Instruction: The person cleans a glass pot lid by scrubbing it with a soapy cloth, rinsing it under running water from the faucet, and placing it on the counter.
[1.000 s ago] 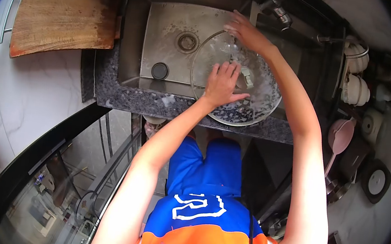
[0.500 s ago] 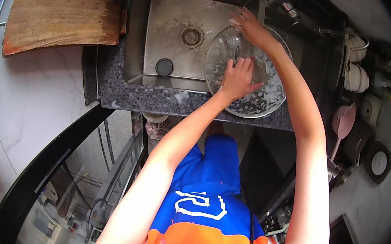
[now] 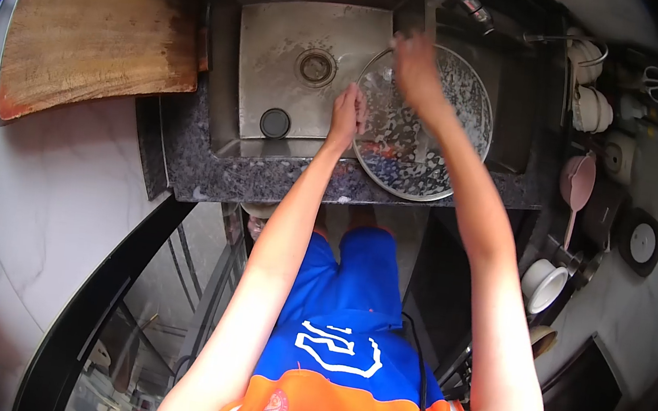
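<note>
A large round glass lid (image 3: 453,151) with a metal rim, covered in suds, lies over the right part of the sink and its front edge. My left hand (image 3: 347,115) grips the lid at its left rim, fingers closed. Over the lid's upper left part is my right hand (image 3: 416,69), blurred by motion; its fingers are smeared, and whether it holds anything is hidden. The sink basin (image 3: 274,45) has a round drain (image 3: 315,68) and a small dark round cap (image 3: 275,123) near its front.
A wooden cutting board (image 3: 105,34) lies left of the sink. The faucet (image 3: 477,13) is behind the lid. To the right are white bowls (image 3: 591,110), a pink ladle (image 3: 577,182) and a white pot (image 3: 544,286). Dark stone edging (image 3: 243,179) borders the sink front.
My left hand has moved from the lid's middle to its left rim. My right hand has shifted inward over the lid. The lid appears turned over, its knob no longer visible.
</note>
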Demonstrator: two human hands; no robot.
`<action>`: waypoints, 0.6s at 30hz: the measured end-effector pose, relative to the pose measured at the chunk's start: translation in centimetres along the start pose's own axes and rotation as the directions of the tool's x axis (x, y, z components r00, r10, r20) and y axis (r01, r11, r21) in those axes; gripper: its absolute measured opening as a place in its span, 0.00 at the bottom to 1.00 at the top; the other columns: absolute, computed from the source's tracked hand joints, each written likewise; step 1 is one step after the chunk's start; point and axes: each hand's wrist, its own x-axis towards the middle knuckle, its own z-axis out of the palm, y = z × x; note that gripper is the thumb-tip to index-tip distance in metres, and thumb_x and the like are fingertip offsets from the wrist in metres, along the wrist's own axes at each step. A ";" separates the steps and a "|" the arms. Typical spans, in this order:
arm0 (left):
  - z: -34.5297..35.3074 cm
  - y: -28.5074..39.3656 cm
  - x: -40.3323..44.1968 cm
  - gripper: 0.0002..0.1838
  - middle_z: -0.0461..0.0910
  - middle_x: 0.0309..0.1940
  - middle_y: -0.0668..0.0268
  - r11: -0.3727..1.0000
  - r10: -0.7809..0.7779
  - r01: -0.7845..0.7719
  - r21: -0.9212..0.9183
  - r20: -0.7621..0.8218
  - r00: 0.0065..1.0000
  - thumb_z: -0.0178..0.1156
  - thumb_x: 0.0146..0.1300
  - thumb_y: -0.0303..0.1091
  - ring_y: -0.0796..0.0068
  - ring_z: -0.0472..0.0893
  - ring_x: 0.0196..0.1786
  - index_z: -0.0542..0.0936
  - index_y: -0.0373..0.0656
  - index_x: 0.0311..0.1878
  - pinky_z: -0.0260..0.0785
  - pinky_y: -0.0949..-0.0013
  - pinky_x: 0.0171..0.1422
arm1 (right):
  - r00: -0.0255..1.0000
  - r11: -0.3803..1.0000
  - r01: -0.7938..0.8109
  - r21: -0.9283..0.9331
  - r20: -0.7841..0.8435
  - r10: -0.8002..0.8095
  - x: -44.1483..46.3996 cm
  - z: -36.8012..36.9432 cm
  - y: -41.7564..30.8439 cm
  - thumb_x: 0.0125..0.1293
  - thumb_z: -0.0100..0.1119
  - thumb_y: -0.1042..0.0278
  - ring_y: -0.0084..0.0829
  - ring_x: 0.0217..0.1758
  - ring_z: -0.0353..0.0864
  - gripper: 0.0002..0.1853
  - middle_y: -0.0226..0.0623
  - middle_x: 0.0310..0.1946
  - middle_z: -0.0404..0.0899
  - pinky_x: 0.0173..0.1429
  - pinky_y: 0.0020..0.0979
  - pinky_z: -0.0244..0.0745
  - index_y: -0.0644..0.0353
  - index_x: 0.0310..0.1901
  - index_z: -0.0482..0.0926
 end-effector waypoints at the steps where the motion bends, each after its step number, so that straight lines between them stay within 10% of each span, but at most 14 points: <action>1: -0.4 -0.4 0.1 0.21 0.64 0.15 0.75 0.995 -0.002 0.006 -0.101 0.039 0.999 0.43 0.75 0.53 0.82 0.62 0.11 0.68 0.49 0.32 0.52 0.77 0.13 | 0.996 0.996 0.090 0.009 -0.010 -0.090 -1.8 -0.1 -1.8 0.59 0.55 0.75 0.60 0.67 0.62 0.25 0.59 0.62 0.64 0.69 0.49 0.62 0.66 0.60 0.68; 6: 0.3 -0.1 -0.6 0.23 0.57 0.14 0.77 0.991 -0.067 0.060 -0.122 -0.055 0.996 0.45 0.73 0.56 0.83 0.58 0.12 0.63 0.51 0.26 0.47 0.77 0.12 | 0.961 0.943 0.277 0.183 -0.062 -0.270 -3.8 -0.8 -4.3 0.60 0.51 0.76 0.60 0.63 0.65 0.21 0.58 0.58 0.67 0.68 0.50 0.63 0.67 0.57 0.71; 8: -0.4 -0.8 0.2 0.23 0.60 0.14 0.76 0.981 -0.040 0.048 -0.190 0.045 0.998 0.48 0.71 0.58 0.83 0.57 0.10 0.65 0.51 0.26 0.48 0.77 0.13 | 0.951 0.961 -0.229 0.155 0.244 0.188 -0.6 -0.6 -0.8 0.61 0.50 0.76 0.56 0.59 0.68 0.17 0.54 0.54 0.69 0.63 0.49 0.66 0.65 0.53 0.74; 9: -0.6 -1.0 0.2 0.23 0.60 0.14 0.76 0.981 -0.044 0.052 -0.188 0.045 0.998 0.48 0.71 0.58 0.83 0.57 0.10 0.65 0.51 0.26 0.48 0.77 0.13 | 0.950 0.960 -0.233 0.156 0.247 0.191 -0.7 -0.1 -0.6 0.61 0.50 0.76 0.56 0.59 0.68 0.17 0.54 0.54 0.69 0.63 0.49 0.66 0.65 0.53 0.74; 14: -0.3 -0.4 -0.1 0.23 0.66 0.14 0.74 0.967 -0.134 0.132 -0.218 0.006 0.991 0.47 0.71 0.57 0.83 0.58 0.10 0.69 0.50 0.26 0.47 0.77 0.13 | 0.970 0.997 -0.006 0.073 -0.240 0.024 -4.7 -1.1 -6.7 0.56 0.59 0.61 0.45 0.47 0.72 0.15 0.41 0.43 0.74 0.51 0.43 0.66 0.55 0.44 0.77; 18: -0.6 -0.6 -0.1 0.23 0.67 0.15 0.74 0.956 -0.195 0.193 -0.219 0.013 0.981 0.45 0.72 0.57 0.83 0.59 0.11 0.72 0.50 0.28 0.46 0.78 0.13 | 0.964 0.999 -0.041 -0.003 -0.265 0.039 -5.6 -2.2 -8.6 0.56 0.62 0.57 0.43 0.45 0.71 0.14 0.38 0.40 0.73 0.49 0.41 0.67 0.53 0.41 0.77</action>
